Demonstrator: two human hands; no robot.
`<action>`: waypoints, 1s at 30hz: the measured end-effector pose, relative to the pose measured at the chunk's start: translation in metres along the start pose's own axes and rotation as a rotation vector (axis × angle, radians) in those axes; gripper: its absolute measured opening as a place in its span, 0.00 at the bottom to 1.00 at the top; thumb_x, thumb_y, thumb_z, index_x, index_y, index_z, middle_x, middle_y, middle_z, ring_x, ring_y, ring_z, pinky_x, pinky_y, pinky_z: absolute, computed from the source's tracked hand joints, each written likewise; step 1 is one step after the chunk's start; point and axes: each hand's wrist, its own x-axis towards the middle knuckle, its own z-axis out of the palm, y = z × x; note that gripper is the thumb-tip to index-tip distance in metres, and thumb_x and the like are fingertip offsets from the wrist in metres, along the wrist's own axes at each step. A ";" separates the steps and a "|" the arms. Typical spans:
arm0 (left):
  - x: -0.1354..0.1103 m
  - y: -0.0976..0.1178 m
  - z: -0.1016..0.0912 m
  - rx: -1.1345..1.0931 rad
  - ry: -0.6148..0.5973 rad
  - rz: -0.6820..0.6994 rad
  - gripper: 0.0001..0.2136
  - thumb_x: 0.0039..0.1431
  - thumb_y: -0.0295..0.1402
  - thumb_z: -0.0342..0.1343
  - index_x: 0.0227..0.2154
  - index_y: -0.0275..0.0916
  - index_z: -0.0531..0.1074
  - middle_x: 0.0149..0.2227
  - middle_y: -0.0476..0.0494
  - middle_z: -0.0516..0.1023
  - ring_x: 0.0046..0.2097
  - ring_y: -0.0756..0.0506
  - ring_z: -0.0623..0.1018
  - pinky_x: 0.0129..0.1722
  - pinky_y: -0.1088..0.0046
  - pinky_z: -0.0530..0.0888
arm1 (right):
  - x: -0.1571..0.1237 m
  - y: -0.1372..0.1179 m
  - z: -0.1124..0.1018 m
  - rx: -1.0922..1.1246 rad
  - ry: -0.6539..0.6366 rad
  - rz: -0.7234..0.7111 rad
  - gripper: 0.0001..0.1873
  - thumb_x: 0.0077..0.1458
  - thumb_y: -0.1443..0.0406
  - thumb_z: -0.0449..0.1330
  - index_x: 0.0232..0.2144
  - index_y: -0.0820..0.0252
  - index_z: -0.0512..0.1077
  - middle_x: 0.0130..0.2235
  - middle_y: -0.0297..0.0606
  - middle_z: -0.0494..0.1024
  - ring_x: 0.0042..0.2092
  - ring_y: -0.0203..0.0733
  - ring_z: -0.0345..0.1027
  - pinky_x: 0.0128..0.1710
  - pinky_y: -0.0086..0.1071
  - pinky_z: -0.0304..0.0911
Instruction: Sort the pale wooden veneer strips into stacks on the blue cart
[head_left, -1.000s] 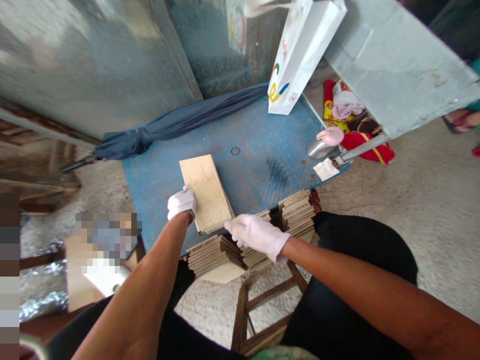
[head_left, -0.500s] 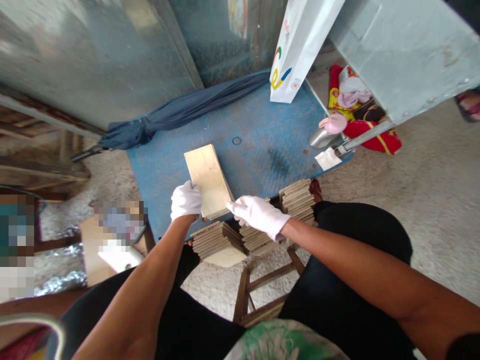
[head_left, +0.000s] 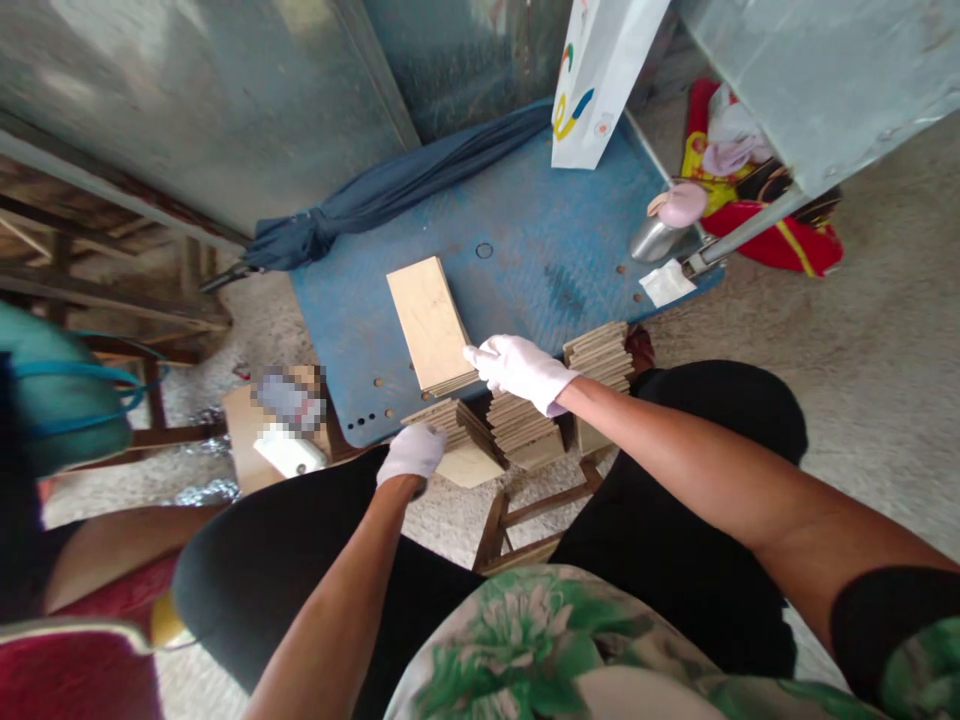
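A small pile of thin, pale wooden boards (head_left: 430, 325) lies on the blue table (head_left: 517, 240). My right hand (head_left: 517, 370), in a white glove, reaches to the pile's near right corner; its fingers are loosely stretched, with the fingertips at the edge. Lower down, my gloved left hand (head_left: 412, 453) has its fingers curled at the left end of a fanned stack of boards (head_left: 469, 450). Its fingertips are partly hidden against that stack. A second stack (head_left: 523, 428) and a third stack (head_left: 598, 350) stand to the right, beside the table's front edge.
A folded dark umbrella (head_left: 420, 180) lies along the back edge. At the right are a white paper bag (head_left: 596, 100), a metal cup (head_left: 654, 240) with a pink item, and a white cloth (head_left: 667, 283). A wooden stool frame (head_left: 517, 515) stands between my legs; another person's leg shows at left.
My left hand has left the pile on the table and moved down to the left stack. My right hand stays by the pile's corner. The view has shifted.
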 end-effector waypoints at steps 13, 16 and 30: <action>-0.045 0.013 0.067 0.206 0.025 0.071 0.22 0.61 0.34 0.50 0.58 0.34 0.60 0.55 0.30 0.70 0.57 0.38 0.69 0.51 0.66 0.69 | -0.008 -0.001 -0.012 -0.128 0.056 -0.065 0.25 0.63 0.47 0.51 0.21 0.58 0.63 0.20 0.31 0.69 0.22 0.32 0.54 0.25 0.31 0.46; -0.042 0.014 0.070 0.226 0.019 0.088 0.23 0.61 0.32 0.50 0.59 0.34 0.59 0.54 0.30 0.71 0.57 0.38 0.70 0.51 0.65 0.68 | -0.008 -0.002 -0.012 -0.138 0.052 -0.060 0.26 0.62 0.47 0.51 0.22 0.58 0.63 0.20 0.31 0.69 0.22 0.32 0.55 0.26 0.31 0.47; -0.035 0.006 0.088 0.192 0.019 0.136 0.29 0.62 0.33 0.48 0.64 0.24 0.55 0.56 0.25 0.72 0.61 0.34 0.66 0.55 0.63 0.67 | -0.008 -0.002 -0.011 -0.169 0.002 -0.039 0.26 0.63 0.46 0.52 0.22 0.59 0.66 0.20 0.32 0.70 0.23 0.32 0.56 0.28 0.30 0.48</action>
